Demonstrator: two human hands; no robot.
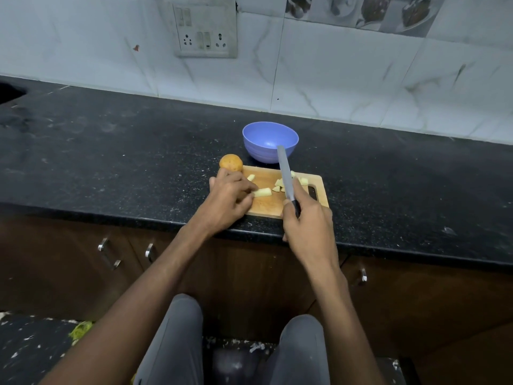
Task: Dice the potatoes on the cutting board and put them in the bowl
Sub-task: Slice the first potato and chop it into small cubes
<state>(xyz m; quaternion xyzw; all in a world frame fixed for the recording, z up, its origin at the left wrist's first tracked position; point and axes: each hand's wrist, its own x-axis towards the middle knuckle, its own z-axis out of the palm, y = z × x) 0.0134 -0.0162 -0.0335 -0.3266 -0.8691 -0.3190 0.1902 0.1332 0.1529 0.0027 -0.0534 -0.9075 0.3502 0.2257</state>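
Holding a potato strip (262,192) down mid-frame, the left hand (230,195) has its fingers curled onto it on the board (266,207). Right hand (306,220) grips the knife (286,173), blade raised. Loose chunks (279,186) sit board-centre, a whole potato (231,163) at its upper-left corner, the bowl (269,141) just above.
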